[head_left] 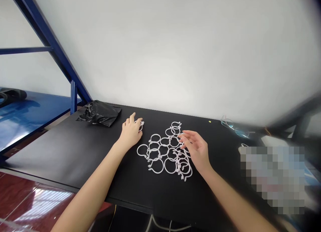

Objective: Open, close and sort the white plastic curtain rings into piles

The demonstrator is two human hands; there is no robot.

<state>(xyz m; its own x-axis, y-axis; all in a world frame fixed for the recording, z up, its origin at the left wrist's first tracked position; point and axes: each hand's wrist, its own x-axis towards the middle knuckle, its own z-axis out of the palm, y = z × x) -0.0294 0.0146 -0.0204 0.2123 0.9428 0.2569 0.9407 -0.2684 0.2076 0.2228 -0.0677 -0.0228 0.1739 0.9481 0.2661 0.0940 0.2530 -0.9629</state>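
Note:
Many white open rings with small looped ends, like shower curtain rings (pixel 164 151), lie in a loose, partly overlapping cluster on the black tabletop (pixel 87 151). Left of and behind this cluster, my left hand (pixel 130 131) is palm down with its fingers apart. Under its fingertips lies a separate white ring (pixel 141 125), partly hidden by the hand. My right hand (pixel 197 147) is at the cluster's right edge, fingers loosely curved and thumb apart from them. Its fingertips overlap a ring there; whether they touch it is hard to tell. No ring is visibly gripped.
A crumpled black plastic bag (pixel 101 112) lies at the back left. Eyeglasses (pixel 234 128) rest at the back right, near a blurred, pixelated package (pixel 273 178). A white wall (pixel 163 58) stands behind, and a blue metal frame (pixel 50 34) rises at the left.

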